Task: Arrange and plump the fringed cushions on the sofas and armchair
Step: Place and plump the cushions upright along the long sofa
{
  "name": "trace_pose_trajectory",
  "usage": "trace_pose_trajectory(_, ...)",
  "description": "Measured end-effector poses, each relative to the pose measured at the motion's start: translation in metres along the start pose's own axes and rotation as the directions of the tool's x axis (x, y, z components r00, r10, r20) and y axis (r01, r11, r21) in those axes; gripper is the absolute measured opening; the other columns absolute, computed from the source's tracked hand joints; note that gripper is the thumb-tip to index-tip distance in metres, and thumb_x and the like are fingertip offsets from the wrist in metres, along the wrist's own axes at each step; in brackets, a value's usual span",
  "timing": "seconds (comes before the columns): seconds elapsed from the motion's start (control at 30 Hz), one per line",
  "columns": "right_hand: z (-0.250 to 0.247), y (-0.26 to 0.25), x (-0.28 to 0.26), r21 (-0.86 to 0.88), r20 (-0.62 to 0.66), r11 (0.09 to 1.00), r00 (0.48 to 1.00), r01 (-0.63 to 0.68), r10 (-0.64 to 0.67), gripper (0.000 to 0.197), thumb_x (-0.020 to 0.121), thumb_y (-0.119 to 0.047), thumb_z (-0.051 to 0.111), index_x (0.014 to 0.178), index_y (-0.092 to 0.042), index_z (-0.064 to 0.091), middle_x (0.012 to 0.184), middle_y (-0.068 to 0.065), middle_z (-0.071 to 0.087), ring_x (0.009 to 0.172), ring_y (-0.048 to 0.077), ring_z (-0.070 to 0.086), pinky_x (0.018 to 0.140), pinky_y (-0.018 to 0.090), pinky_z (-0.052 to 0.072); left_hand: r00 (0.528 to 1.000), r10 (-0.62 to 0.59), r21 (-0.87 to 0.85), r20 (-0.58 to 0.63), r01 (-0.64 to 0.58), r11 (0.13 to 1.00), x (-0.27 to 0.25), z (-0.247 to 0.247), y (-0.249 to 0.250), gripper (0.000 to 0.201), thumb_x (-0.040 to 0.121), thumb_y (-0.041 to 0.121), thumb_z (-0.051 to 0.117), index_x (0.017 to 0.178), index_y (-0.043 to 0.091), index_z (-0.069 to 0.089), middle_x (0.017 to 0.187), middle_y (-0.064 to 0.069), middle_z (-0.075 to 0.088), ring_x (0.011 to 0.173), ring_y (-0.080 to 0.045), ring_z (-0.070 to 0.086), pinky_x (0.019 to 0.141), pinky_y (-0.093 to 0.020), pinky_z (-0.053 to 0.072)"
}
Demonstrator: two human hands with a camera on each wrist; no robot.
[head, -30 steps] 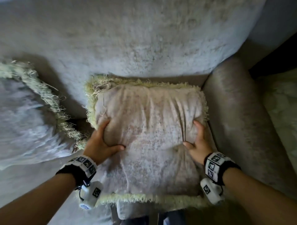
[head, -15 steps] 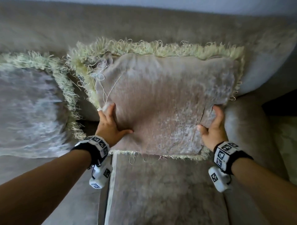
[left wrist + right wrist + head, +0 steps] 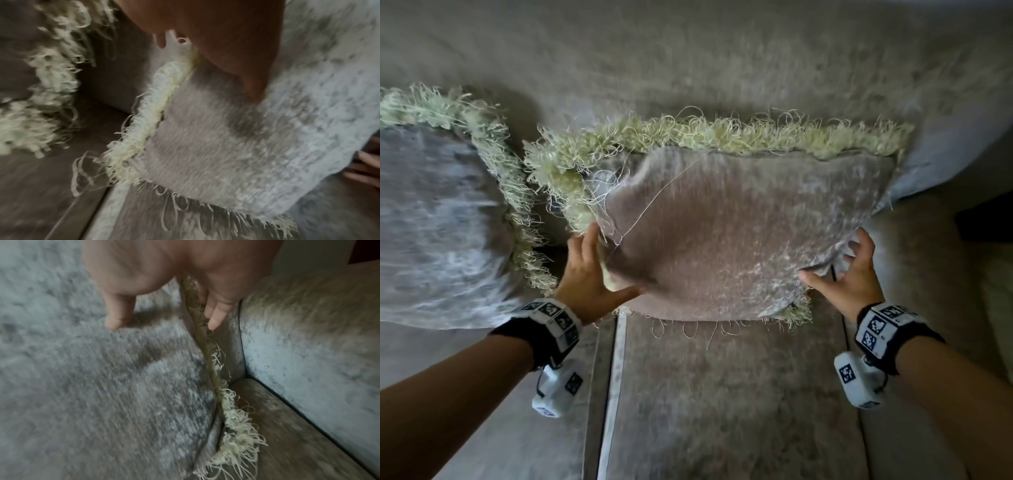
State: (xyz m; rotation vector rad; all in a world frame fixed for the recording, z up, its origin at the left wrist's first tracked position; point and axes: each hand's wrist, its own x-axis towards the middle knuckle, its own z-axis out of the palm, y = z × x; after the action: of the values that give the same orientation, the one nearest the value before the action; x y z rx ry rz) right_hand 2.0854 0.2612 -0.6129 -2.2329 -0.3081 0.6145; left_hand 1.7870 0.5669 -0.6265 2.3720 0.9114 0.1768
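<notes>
A grey-pink fringed cushion (image 3: 722, 233) stands upright against the sofa back (image 3: 688, 68), its lower edge on the seat (image 3: 722, 394). My left hand (image 3: 585, 274) grips its lower left edge, thumb pressed into the front (image 3: 252, 84) and fingers behind the fringe. My right hand (image 3: 852, 277) holds the lower right edge, where the fabric creases. In the right wrist view its thumb (image 3: 117, 318) touches the cushion front (image 3: 92, 386) and its fingers lie behind the fringe. A second fringed cushion (image 3: 438, 222) leans at the left.
The sofa's padded armrest (image 3: 928, 257) rises just right of my right hand, leaving a narrow gap beside the cushion. A seam between seat cushions (image 3: 613, 394) runs below my left wrist. The second cushion's fringe (image 3: 47, 97) hangs close to my left hand.
The cushion lay flat on the seat a second ago. Both hands lifted it upright against the sofa back. My right hand's fingers now spread wider than half a second ago.
</notes>
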Motion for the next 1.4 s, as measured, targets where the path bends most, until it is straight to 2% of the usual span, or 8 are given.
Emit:
trace_pose_trajectory(0.17,0.018,-0.023,0.017,-0.082,0.053,0.978,0.979,-0.194,0.199,0.137,0.064,-0.045,0.088,0.148,-0.037,-0.021,0.155,0.014,0.031,0.134,0.035,0.042,0.109,0.047,0.033,0.981,-0.191,-0.315,0.024,0.189,0.930,0.028,0.016,0.032,0.158,0.039,0.057,0.088,0.151,0.016,-0.015,0.149,-0.006,0.015,0.141,-0.022,0.020,0.118,-0.038,0.022)
trace_pose_trajectory(0.3,0.035,-0.015,0.033,0.020,0.049,0.970,0.969,-0.243,0.242,0.150,0.048,-0.053,0.092,0.147,-0.037,-0.019,0.152,0.009,0.039,0.135,0.031,0.042,0.114,0.047,0.030,0.969,-0.248,-0.313,-0.014,0.232,0.921,0.039,0.031,0.030,0.146,0.050,0.042,0.092,0.152,0.012,-0.008,0.151,-0.006,0.015,0.136,-0.015,0.027,0.111,-0.027,0.022)
trace_pose_trajectory(0.47,0.038,-0.012,0.025,0.158,-0.137,0.986,0.987,-0.058,0.080,0.083,0.074,-0.024,0.085,0.140,-0.013,0.036,0.122,-0.003,0.056,0.112,0.012,0.051,0.102,0.022,0.033,0.975,-0.206,-0.335,-0.082,0.168,0.927,0.038,0.042,0.032,0.128,0.060,0.038,0.091,0.149,0.017,0.002,0.141,0.006,0.023,0.125,-0.007,0.033,0.109,-0.023,0.027)
trace_pose_trajectory(0.63,0.016,-0.012,0.008,0.077,-0.166,0.993,0.983,0.088,-0.074,0.052,0.083,-0.026,0.076,0.127,-0.015,0.052,0.125,0.005,0.062,0.117,0.023,0.058,0.101,0.030,0.042,0.969,-0.197,-0.458,-0.149,0.109,0.882,0.019,0.040,0.038,0.089,0.063,0.040,0.087,0.122,0.041,0.021,0.134,-0.006,0.051,0.122,-0.017,0.053,0.107,-0.040,0.043)
trace_pose_trajectory(0.9,-0.051,-0.026,0.006,0.004,-0.204,0.994,0.973,0.109,-0.106,0.060,0.081,-0.031,0.078,0.131,-0.016,0.047,0.125,0.005,0.061,0.113,0.020,0.057,0.094,0.025,0.039,0.967,-0.172,-0.539,-0.185,0.047,0.841,0.024,0.035,0.075,0.094,0.064,0.042,0.086,0.132,0.030,0.023,0.137,-0.011,0.044,0.128,-0.020,0.049,0.109,-0.044,0.042)
trace_pose_trajectory(1.1,-0.041,0.003,0.022,-0.100,-0.065,0.995,0.998,0.018,-0.024,0.056,0.090,-0.034,0.066,0.132,-0.017,0.034,0.103,-0.002,0.064,0.100,0.024,0.063,0.087,0.034,0.045,0.977,-0.210,-0.139,-0.049,0.201,0.970,0.041,0.065,0.064,0.110,0.072,0.038,0.082,0.144,-0.009,0.014,0.132,-0.025,0.029,0.126,-0.039,0.033,0.112,-0.046,0.033)
trace_pose_trajectory(1.3,-0.023,0.011,0.022,-0.137,-0.103,0.989,0.994,-0.055,0.041,0.086,0.096,-0.045,0.053,0.154,-0.017,-0.005,0.118,0.007,0.059,0.107,0.028,0.058,0.081,0.029,0.037,0.970,-0.240,-0.140,-0.045,0.232,0.963,0.061,0.073,0.054,0.098,0.072,0.045,0.079,0.140,-0.001,0.026,0.131,-0.021,0.030,0.128,-0.036,0.034,0.117,-0.042,0.026)
trace_pose_trajectory(1.4,-0.025,0.011,0.023,-0.164,-0.098,0.985,0.994,-0.054,0.038,0.080,0.096,-0.044,0.053,0.152,-0.015,0.003,0.124,0.012,0.059,0.112,0.034,0.058,0.080,0.030,0.037,0.977,-0.206,-0.124,-0.052,0.199,0.972,0.053,0.064,0.051,0.093,0.067,0.048,0.082,0.130,0.000,0.033,0.129,-0.019,0.034,0.124,-0.036,0.039,0.112,-0.047,0.033)
